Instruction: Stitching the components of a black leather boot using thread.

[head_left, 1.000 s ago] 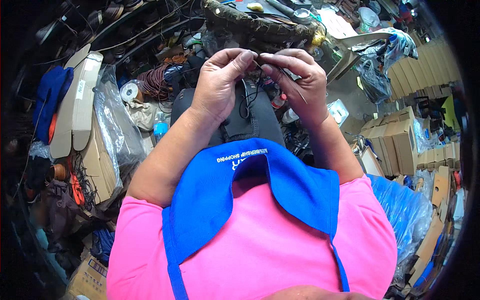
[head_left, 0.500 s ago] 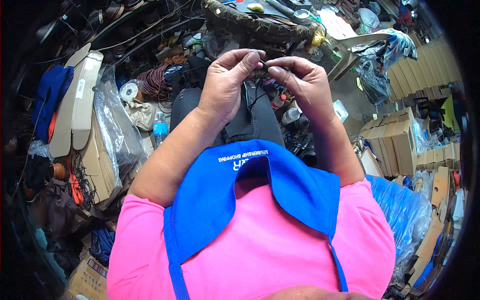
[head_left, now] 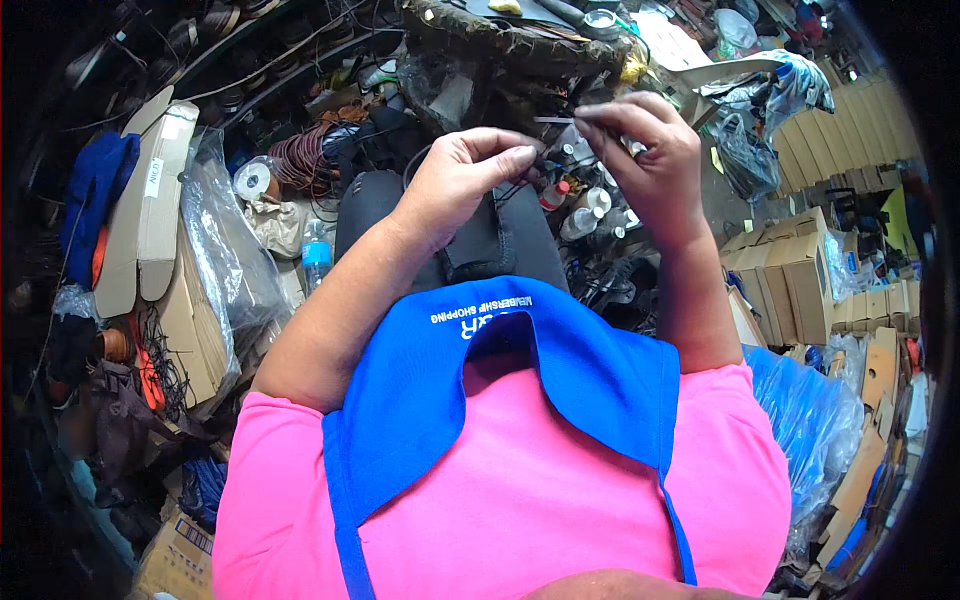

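Above my lap, my left hand is closed in a pinch, thumb against fingers. A dark thread hangs in a loose loop from its fingertips. To the right and a little farther off, my right hand is pinched too. A thin, pale, stick-like piece points left beside its fingertips; its exact kind is too small to tell. The two hands are apart. Below them a blue apron covers my chest and dark trousers cover my legs.
At the left stand cardboard pieces, clear plastic sheeting, a thread spool and a water bottle. A cluttered bench is ahead. Small bottles stand right of my knees; cartons stack farther right.
My hands were close together with a dark strand between them. The right hand has moved right and the left slightly down. The pale piece now shows by my right fingertips.
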### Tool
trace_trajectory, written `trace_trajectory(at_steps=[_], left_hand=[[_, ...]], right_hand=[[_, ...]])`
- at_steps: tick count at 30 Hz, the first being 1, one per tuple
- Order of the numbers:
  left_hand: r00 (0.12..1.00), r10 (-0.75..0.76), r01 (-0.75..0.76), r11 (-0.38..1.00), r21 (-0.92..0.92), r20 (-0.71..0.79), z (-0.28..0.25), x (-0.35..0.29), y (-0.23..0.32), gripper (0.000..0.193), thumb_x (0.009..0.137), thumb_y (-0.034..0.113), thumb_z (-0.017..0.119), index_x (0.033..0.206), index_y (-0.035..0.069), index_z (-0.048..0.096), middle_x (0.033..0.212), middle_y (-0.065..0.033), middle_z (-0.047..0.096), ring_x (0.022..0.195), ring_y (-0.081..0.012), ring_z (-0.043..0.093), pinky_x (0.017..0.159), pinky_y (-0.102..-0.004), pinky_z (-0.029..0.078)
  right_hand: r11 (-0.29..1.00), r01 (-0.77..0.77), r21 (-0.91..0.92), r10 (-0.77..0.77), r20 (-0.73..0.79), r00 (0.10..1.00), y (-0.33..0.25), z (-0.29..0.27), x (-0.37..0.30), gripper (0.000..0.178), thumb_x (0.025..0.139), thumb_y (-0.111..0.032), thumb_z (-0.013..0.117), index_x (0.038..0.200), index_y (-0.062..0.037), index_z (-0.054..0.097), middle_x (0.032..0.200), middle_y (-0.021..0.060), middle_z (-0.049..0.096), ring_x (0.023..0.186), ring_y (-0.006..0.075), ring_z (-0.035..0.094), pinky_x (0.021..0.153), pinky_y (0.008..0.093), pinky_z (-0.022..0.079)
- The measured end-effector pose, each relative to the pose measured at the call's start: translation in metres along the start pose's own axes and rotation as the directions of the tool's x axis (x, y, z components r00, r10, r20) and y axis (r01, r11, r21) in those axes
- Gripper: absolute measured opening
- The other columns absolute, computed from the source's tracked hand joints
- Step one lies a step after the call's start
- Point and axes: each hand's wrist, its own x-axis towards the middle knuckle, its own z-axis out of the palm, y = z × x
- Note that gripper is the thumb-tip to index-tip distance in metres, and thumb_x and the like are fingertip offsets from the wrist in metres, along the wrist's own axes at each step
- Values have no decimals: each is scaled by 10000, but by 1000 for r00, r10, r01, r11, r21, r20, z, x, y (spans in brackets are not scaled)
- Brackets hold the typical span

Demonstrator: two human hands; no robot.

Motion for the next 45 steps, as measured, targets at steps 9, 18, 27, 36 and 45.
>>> trace_trajectory(at_steps=[9, 18, 27, 36, 45], left_hand=[[995, -5, -69, 662, -747, -96, -30, 16, -2, 182, 926, 202, 515, 944, 52, 616, 921, -89, 640, 952, -218, 588, 858, -384, 455], [993, 42, -114, 587, -801, -111, -86, -24, -3, 234, 985, 228, 394, 825, 70, 459, 625, 8, 316, 532, -97, 281, 560, -248, 275], [792, -87, -224, 880, -420, -604, -163, -56, -33, 166, 954, 201, 472, 800, 140, 473, 577, 20, 354, 440, -84, 259, 462, -243, 271], [764, -77, -213, 907, -364, -641, -190, -71, -37, 103, 937, 186, 510, 846, 142, 491, 654, -11, 454, 576, -152, 450, 557, -305, 420], [774, 610, -525, 466, 712, 170, -57, -43, 127, 120, 842, -3, 583, 937, -3, 655, 1043, -115, 594, 982, -176, 584, 893, -301, 431]], right_hand=[[826, -57, 561, 158, -133, 978, -17, 65, -6, 154, 770, -126, 710, 918, -84, 713, 903, 85, 664, 840, 187, 624, 725, 322, 498], [-690, -209, 693, 236, 488, 840, 22, 62, -39, 347, 937, -395, 455, 1026, -105, 625, 707, 3, 524, 697, 147, 476, 774, 335, 398], [849, -274, -452, 521, 635, 570, 74, 26, -120, 253, 876, -326, 537, 841, -125, 687, 779, 117, 636, 772, 280, 599, 681, 384, 410], [845, -535, -8, 465, 508, 725, 95, 40, -163, 200, 902, -279, 528, 873, -114, 637, 762, 12, 613, 746, 181, 573, 731, 328, 362], [506, -649, 569, 488, 432, 759, 36, -4, -21, 315, 939, -252, 484, 1165, -48, 566, 921, -13, 565, 760, 40, 460, 724, 206, 395]])
